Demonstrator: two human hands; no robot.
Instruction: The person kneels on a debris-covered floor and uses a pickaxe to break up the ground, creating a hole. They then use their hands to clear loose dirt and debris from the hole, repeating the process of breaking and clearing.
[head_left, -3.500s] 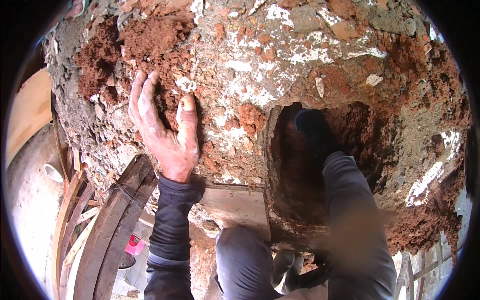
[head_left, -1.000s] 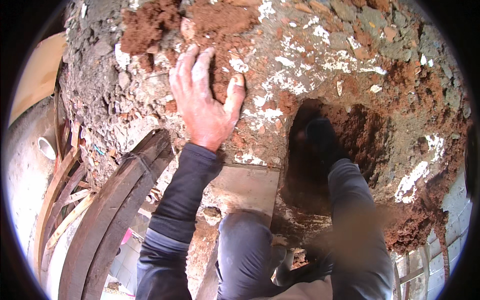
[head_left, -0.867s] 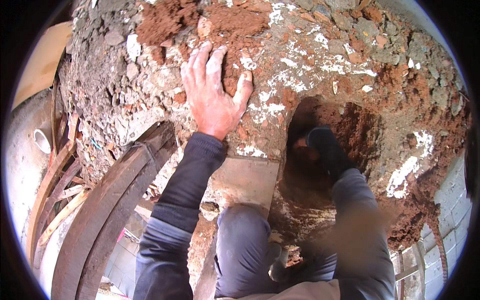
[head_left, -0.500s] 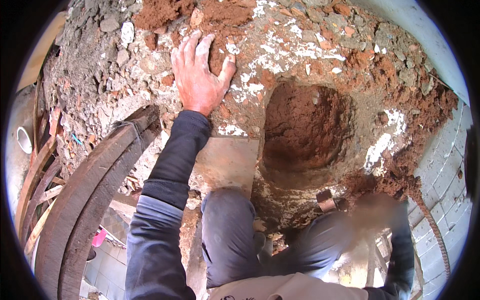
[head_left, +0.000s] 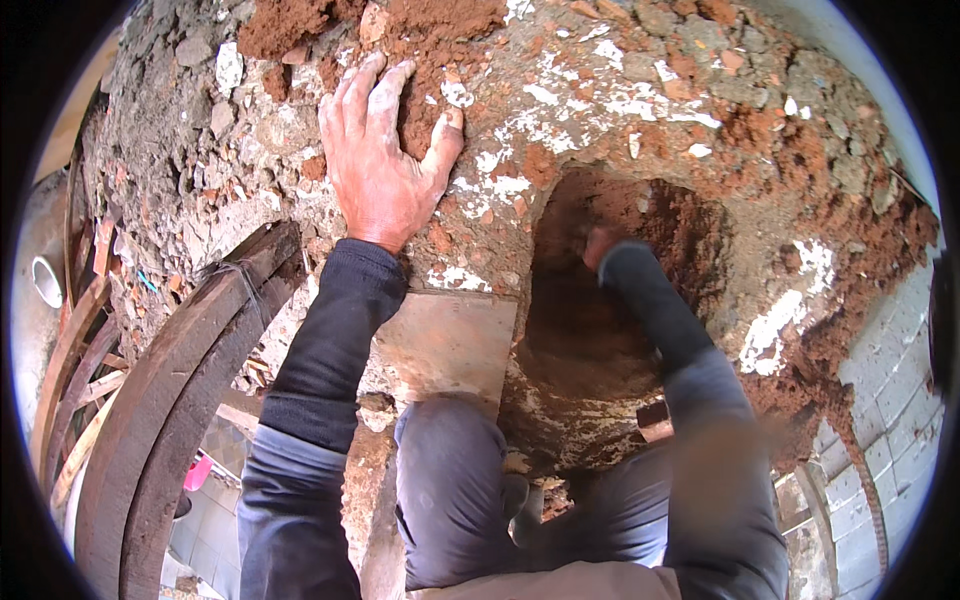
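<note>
My left hand (head_left: 382,160) lies flat on the rubble ground, fingers spread and dusty, beside a patch of loose red soil (head_left: 440,60). It holds nothing. To its right a deep, roughly rounded hole (head_left: 690,225) opens in the ground, its walls of red-brown earth. Down inside it is my right hand (head_left: 600,243), the dark sleeve reaching in from the lower right. That hand is small, blurred and in shadow; its fingers and anything in them cannot be made out.
Left of my arm stand curved-looking wooden planks (head_left: 170,400) bound with wire. A flat tile (head_left: 450,335) borders the hole near my knee (head_left: 450,480). At the right, a ribbed steel bar (head_left: 860,460) sticks out of red soil by a tiled surface (head_left: 890,370). A white pipe (head_left: 47,282) shows far left.
My right arm has swung up and left from the lower right, and its hand is now down in the hole. The left hand stays planted; the whole view has shifted slightly.
</note>
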